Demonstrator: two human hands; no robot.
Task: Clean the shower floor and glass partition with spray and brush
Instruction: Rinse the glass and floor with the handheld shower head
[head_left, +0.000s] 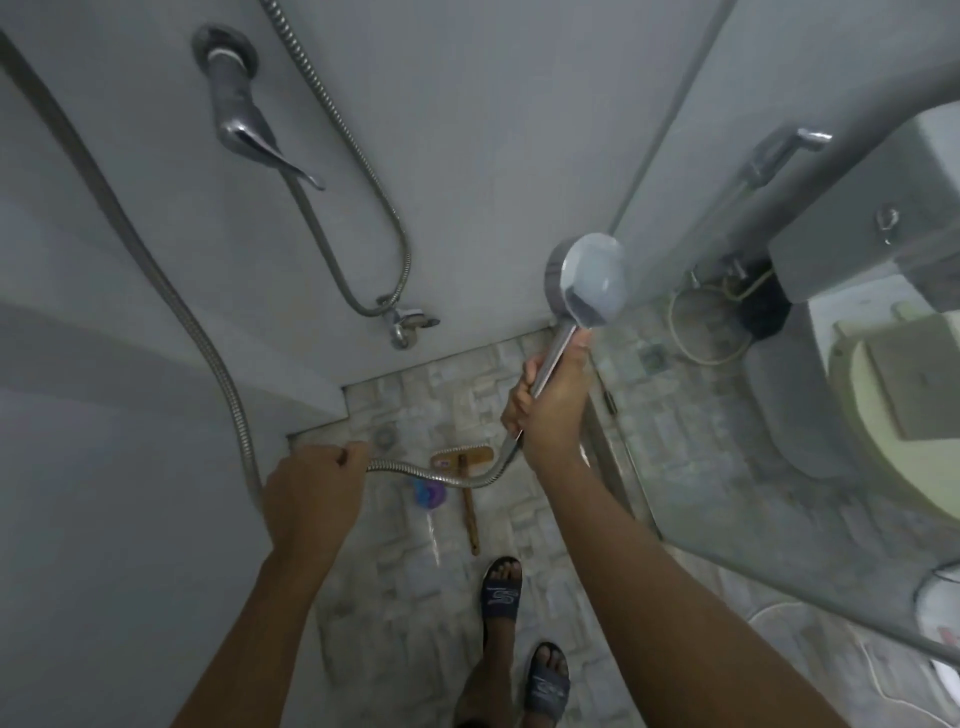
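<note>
Right hand (550, 395) gripped the shower head (584, 280) handle, raised beside the glass partition (675, 156). Left hand (311, 493) held the hose (431, 475). Brush (462, 460) and apparent spray bottle (430, 492) lay unheld on the shower floor (405, 597). Judged a rinse step; could not tell whether scrubbing was finished.

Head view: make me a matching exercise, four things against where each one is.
Things:
1 shower head
2 hose
3 brush
4 toilet

Places:
A lying on the floor tiles
B beyond the glass partition
C held up in the right hand
D gripped by the left hand

Pairs: 1-C, 2-D, 3-A, 4-B.
</note>
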